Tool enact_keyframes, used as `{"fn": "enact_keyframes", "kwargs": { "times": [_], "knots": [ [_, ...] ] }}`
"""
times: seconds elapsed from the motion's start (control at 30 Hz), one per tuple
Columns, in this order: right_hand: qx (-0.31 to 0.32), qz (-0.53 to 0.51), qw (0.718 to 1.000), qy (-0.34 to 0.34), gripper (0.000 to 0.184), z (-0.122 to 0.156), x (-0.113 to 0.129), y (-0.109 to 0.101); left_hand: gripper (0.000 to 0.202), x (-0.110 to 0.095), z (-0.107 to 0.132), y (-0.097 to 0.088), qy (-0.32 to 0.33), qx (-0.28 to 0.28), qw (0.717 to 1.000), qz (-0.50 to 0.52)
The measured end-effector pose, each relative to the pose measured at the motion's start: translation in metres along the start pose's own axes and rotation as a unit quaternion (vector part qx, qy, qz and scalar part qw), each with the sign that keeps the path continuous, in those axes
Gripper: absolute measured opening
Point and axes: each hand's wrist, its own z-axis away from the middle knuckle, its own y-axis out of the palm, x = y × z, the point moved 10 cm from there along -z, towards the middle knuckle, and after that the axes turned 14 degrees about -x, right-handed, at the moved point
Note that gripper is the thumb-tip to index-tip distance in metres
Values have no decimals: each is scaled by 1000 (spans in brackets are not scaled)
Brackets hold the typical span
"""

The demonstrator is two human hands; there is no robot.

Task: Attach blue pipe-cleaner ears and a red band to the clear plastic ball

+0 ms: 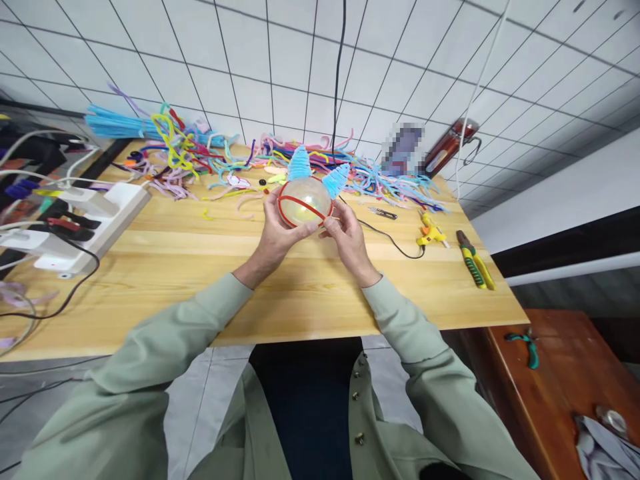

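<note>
Between my two hands is a clear, rounded plastic ball with red pipe cleaner bands around its edge and across its front. Two blue ear shapes of wound pipe cleaner stand up from its top. My left hand wraps the ball's left side, its thumb along the lower edge. On the right side, my right hand grips the ball with thumb and fingers near the end of the red band. The fingertips behind the ball are partly hidden.
Loose coloured pipe cleaners lie along the wall. To the right are small snips, a yellow glue gun with its cord, and pliers. A white power strip with plugs sits at the left. A red flask stands at the back.
</note>
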Motion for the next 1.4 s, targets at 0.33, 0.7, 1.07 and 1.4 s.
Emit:
{"fn": "enact_keyframes", "kwargs": {
  "times": [0.33, 0.7, 1.07, 1.4],
  "knots": [
    [-51, -23, 998, -11, 76, 3, 17, -5, 146, -26, 1, 14, 49, -86, 992, -81],
    [-64, -29, 998, 1, 68, 2, 21, -9, 144, -25, 3, 30, 52, -110, 991, -52],
    [-112, -15, 994, -4, 73, 7, 19, -18, 126, -15, 6, 34, 61, -83, 993, -53],
    [-90, -43, 995, 10, 68, 12, 20, -13, 118, -17, 9, 32, 53, -75, 994, -57]
  ]
}}
